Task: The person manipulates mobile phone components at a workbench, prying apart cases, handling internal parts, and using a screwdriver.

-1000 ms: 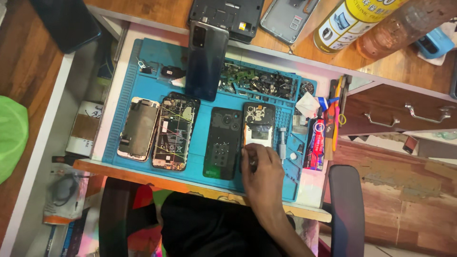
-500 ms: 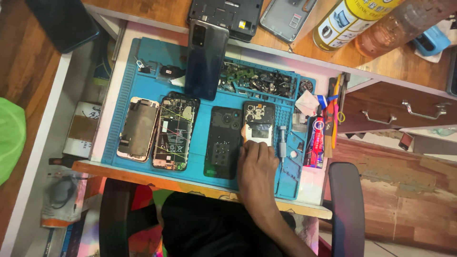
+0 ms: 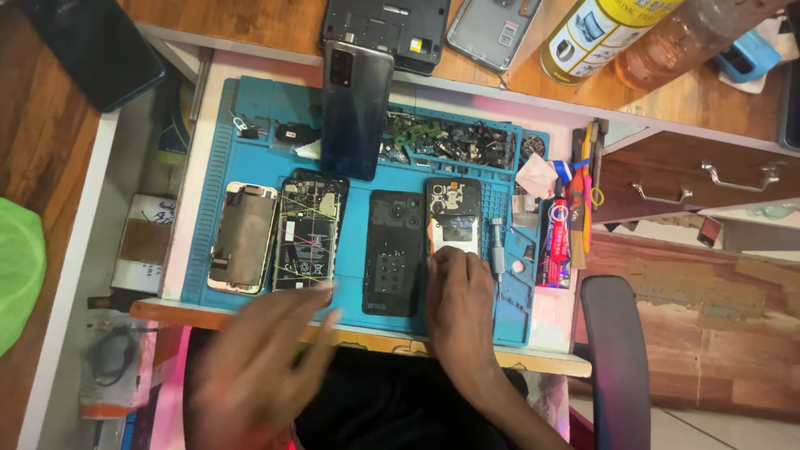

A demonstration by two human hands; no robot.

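The opened phone [image 3: 454,218] lies on the blue mat [image 3: 250,142], right of the middle. Its back is off and its small parts show. The right hand [image 3: 460,300] rests on its lower end, palm down, fingers close together and flat. The grip pinches nothing I can see. A second ago this hand sat lower on the mat and seemed to hold a thin dark tool. Half a second ago it had slid up onto the phone, and it has stayed there. So the hand now seems to be steadying the phone, not poking at it.

The big change is the left hand [image 3: 267,367]. It was not in view before. Now it has come in low on the left, blurred from moving, with its fingers spread wide and nothing in them. Its fingertips reach near the bottom edge of the second opened phone [image 3: 307,233]. It looks as if both hands are about to work together.

Just left of the held phone lies a black back cover [image 3: 393,250]. Further left is a screen part [image 3: 243,237]. A dark blue phone [image 3: 357,108] lies across the top of the mat. A screwdriver [image 3: 497,246] lies just right of the held phone. The mat sits on a pale tabletop [image 3: 550,317].
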